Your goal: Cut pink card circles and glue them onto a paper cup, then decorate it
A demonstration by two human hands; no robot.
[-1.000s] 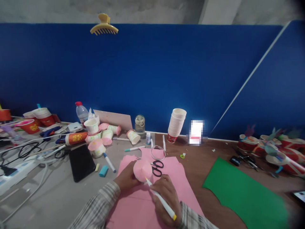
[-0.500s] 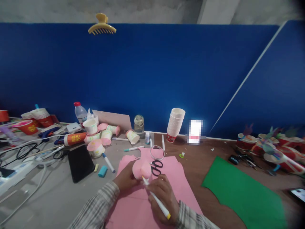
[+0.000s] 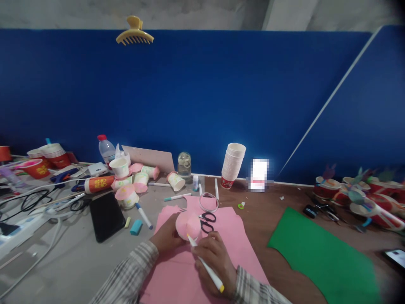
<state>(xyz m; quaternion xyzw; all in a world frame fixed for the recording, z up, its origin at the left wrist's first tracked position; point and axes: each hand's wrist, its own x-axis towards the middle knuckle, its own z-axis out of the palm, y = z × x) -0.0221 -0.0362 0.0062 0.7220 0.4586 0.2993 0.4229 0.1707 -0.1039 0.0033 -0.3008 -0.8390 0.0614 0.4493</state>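
Observation:
My left hand (image 3: 169, 235) is closed around a paper cup with rounded pink paper pieces (image 3: 187, 225) on it; most of the cup is hidden behind them. In my right hand (image 3: 217, 259) is a white marker with a yellow end (image 3: 209, 269), held like a pen. Its yellow tip touches or nearly touches the lower edge of the pink piece. Beneath both hands lie sheets of pink paper (image 3: 234, 253). Black-handled scissors (image 3: 207, 223) rest on the paper just beyond the cup, beside a roll of clear tape (image 3: 209, 202).
Paper cups with pink pieces (image 3: 126, 195) lie at the left, near a black phone (image 3: 106, 217) and a blue marker (image 3: 144, 215). A tall stack of cups (image 3: 233, 164) stands by the blue partition (image 3: 202, 93). Green paper (image 3: 325, 253) covers the right side.
The marker and my right hand have shifted very slightly left at the cup. My left hand keeps its hold in the same place.

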